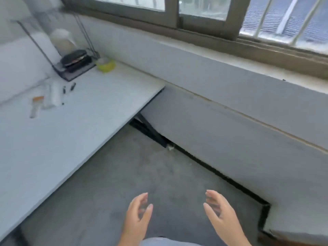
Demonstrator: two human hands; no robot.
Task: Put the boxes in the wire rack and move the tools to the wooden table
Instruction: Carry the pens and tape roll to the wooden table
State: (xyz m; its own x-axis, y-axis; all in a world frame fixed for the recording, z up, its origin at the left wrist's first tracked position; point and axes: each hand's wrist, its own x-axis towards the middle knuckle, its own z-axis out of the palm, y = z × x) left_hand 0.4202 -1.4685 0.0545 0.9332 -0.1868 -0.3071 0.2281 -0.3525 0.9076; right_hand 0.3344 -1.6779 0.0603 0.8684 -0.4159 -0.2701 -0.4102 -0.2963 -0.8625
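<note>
Both hands hang spread and empty over the floor: left hand (138, 213), right hand (219, 211). The blurred small tools (53, 94) lie near the white table's (79, 132) far-left edge, forward-left; the left hand is nearer.

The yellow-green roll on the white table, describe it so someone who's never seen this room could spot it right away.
Start at the long white table along the wall under the window. At its far end stands a black wire rack. The yellow-green roll lies on the tabletop just right of the rack's base, near the wall; it is the only brightly coloured thing there.
</note>
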